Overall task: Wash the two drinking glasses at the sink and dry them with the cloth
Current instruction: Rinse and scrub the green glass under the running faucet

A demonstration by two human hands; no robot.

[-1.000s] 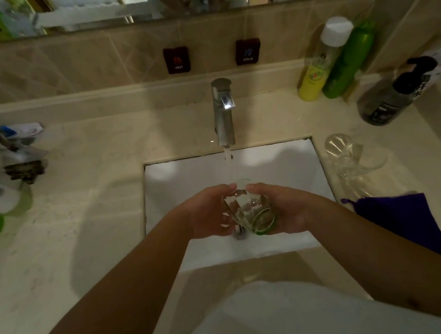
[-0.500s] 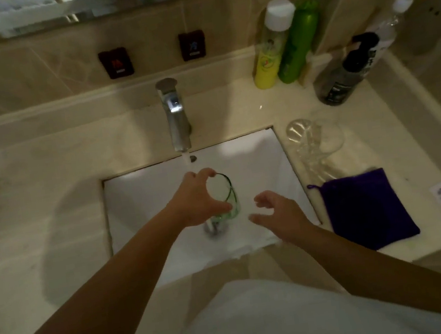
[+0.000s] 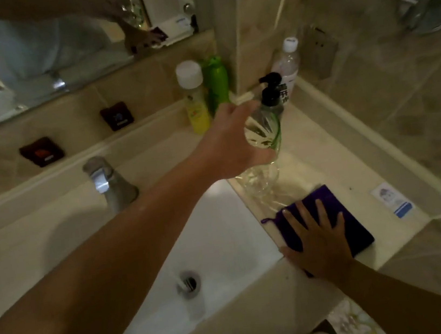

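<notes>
The green-rimmed glass [image 3: 262, 129] is up in the air above the counter's [image 3: 322, 152] right side, past the sink's [image 3: 216, 224] right edge, tilted so its mouth faces away to the right. The left hand [image 3: 228, 143] grips it, fingers and thumb curled round the body. Just below it the second glass [image 3: 260, 186] sits on the counter close to the sink's right edge; whether the two glasses touch I cannot tell. Nearer the counter's front edge lies the purple cloth [image 3: 342, 212], and the right hand [image 3: 319, 240] rests flat on it with fingers straight and spread, gripping nothing. The tap [image 3: 108, 185] stands at the sink's back edge and the drain [image 3: 188, 283] shows in the white basin. In the counter's back right corner stand a yellow bottle [image 3: 194, 99] with a white cap, a green bottle [image 3: 216, 82], a pump bottle [image 3: 271, 94] with a black top and a clear water bottle [image 3: 286, 69]. A small white card [image 3: 392, 199] lies near the right edge.
</notes>
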